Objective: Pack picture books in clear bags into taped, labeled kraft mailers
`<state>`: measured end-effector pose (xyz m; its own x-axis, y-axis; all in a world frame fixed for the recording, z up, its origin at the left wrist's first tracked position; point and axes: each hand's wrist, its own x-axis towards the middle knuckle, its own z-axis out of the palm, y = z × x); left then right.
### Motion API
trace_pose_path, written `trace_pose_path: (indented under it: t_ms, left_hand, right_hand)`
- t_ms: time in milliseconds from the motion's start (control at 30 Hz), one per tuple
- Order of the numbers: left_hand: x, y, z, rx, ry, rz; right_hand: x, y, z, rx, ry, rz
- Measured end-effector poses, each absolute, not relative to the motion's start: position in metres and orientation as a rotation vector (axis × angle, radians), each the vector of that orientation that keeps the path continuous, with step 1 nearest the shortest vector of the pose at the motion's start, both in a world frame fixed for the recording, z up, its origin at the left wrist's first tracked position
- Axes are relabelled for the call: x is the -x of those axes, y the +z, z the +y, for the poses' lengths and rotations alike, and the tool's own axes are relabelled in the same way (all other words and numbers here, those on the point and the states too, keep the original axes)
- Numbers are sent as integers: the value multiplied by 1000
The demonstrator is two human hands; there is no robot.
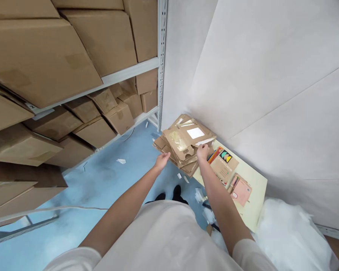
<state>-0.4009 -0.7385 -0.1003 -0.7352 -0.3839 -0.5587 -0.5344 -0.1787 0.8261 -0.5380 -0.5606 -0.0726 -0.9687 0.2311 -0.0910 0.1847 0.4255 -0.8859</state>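
A pile of flattened cardboard boxes lies at the left end of a pale yellow tabletop, close to the wall. On its top is a flattened cardboard piece with a white label, shiny tape and a barcode. My left hand is closed at the pile's near left edge, its fingertips against the cardboard; what exactly they pinch is partly hidden. Curled into a fist, my right hand grips the cardboard at the right edge. Beside it lie a brown printed packet and a pink notebook.
Metal shelving loaded with brown cartons rises on the left. A white plastic bag bulges at the right front. Paper scraps are scattered over the blue floor. A white wall stands behind the table.
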Motion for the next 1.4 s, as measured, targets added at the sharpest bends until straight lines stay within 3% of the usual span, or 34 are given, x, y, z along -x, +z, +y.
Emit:
trace_pose_path:
  t_ms: [133, 333, 567, 733, 933, 1167, 1400]
  left_hand:
    - [405, -101, -736, 1030, 2148, 1796]
    - [410, -90, -737, 1074, 2424, 1479]
    - [407, -82, -736, 886, 2575, 1289]
    - [399, -75, -728, 735, 2726, 1360]
    - [403, -54, -701, 610, 2679, 1511]
    - [422, -36, -618, 122, 2260, 1615]
    - [390, -11, -453, -434, 1645, 1543]
  right_hand:
    - [528, -56, -574, 447, 1795, -2518]
    - [502, -28, -590, 505, 2588, -1978]
    - [439, -17, -569, 644, 2730, -1716]
    - [380, -5, -533, 587, 2548, -1858]
    - [315, -3, -469, 669, 1978, -2413]
    - [227, -13, -363, 1004, 1279, -1817]
    - [124, 4, -261, 1212, 1172, -1727]
